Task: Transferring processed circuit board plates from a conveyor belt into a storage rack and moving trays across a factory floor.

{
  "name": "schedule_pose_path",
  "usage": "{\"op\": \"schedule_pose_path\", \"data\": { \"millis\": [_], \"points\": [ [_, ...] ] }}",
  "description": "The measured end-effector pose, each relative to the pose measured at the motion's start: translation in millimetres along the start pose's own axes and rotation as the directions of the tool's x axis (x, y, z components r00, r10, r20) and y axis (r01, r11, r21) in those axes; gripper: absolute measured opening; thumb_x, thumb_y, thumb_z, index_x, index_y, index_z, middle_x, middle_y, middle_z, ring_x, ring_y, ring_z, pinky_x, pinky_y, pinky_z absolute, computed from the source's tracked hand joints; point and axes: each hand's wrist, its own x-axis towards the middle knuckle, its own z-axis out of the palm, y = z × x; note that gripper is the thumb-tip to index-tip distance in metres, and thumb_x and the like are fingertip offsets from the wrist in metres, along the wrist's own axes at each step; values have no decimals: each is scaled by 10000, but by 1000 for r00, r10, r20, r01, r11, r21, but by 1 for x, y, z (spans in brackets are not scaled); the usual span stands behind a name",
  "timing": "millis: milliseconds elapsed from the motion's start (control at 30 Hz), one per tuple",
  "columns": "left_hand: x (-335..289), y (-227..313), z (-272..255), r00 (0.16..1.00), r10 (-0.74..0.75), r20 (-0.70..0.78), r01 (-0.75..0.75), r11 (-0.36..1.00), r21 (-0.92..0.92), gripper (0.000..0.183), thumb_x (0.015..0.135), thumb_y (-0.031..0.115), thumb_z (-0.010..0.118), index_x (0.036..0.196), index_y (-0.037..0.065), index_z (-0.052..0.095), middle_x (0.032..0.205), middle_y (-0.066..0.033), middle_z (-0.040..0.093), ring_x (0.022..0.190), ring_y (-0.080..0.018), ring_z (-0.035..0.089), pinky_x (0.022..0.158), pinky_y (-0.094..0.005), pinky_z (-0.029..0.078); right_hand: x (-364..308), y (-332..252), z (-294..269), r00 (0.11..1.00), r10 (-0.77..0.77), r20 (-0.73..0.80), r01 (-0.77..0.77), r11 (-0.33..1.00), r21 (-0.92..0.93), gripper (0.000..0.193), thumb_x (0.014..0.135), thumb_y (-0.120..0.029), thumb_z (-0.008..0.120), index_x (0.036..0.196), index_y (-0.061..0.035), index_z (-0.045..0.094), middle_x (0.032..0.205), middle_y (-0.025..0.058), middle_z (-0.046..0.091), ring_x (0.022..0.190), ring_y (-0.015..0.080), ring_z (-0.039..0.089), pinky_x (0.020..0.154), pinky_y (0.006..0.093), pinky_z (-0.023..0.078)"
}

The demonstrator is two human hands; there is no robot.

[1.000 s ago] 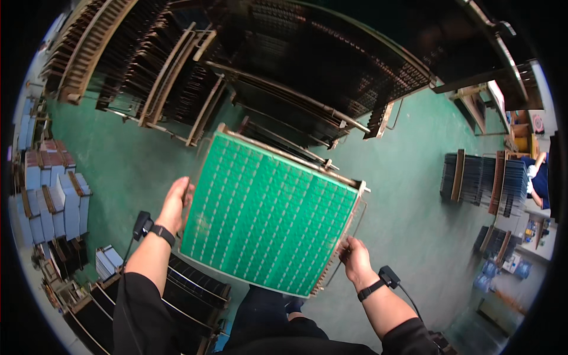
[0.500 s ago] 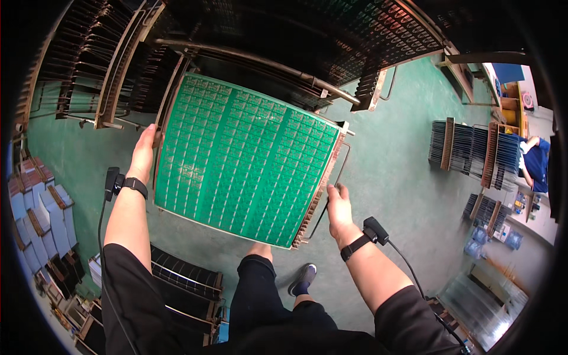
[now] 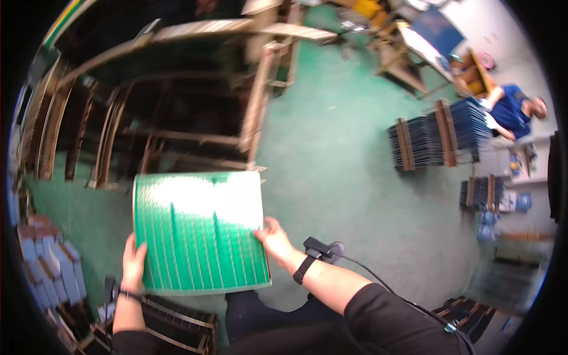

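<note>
Evidently, a green panel (image 3: 198, 234) is gripped by its two side edges, left hand (image 3: 134, 261) and right hand (image 3: 273, 238) closed on them, so its printed face is kept untouched above the floor (image 3: 349, 177).
</note>
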Motion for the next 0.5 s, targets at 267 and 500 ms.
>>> {"op": "schedule_pose_path", "data": {
  "millis": [267, 500],
  "points": [
    [-153, 162, 290, 945, -56, 321, 158, 941, -300, 554, 975, 125, 618, 1481, 46, 406, 1243, -104, 636, 1053, -180, 634, 942, -326, 511, -143, -70, -400, 983, -183, 12, 166, 915, 368, 384, 958, -217, 660, 1279, -10, 621, 1223, 93, 676, 1127, 212, 624, 1011, 386, 492],
    [-143, 232, 444, 825, -27, 564, 80, 994, -69, 518, 998, 210, 630, 1454, 27, 462, 1224, -114, 657, 967, -150, 647, 816, -262, 502, -286, -175, -672, 580, -555, -596, 781, 588, 211, 233, 1004, -124, 570, 1205, -12, 607, 1111, 81, 694, 1026, 216, 667, 912, 406, 550]
  ]
}}
